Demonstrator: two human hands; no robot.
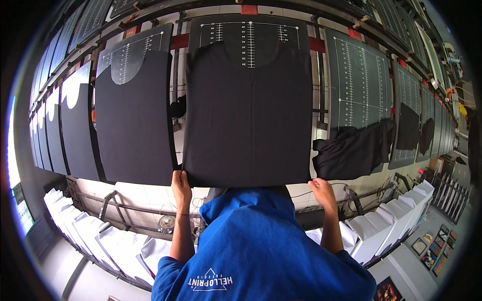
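Observation:
A black fabric shirt panel with a scooped neckline lies smooth over the middle printing board, whose white ruler lines show above the neckline. My left hand is closed at the panel's near left corner, thumb and fingers pinching the edge. At the near right corner my right hand also pinches the fabric edge. The panel's near edge runs straight between both hands, just in front of my blue shirt.
Left of it, another black panel lies flat on its board, with more beyond. A crumpled black cloth sits on the right board. White sheets hang over a rack behind me. A dark metal rail crosses the far side.

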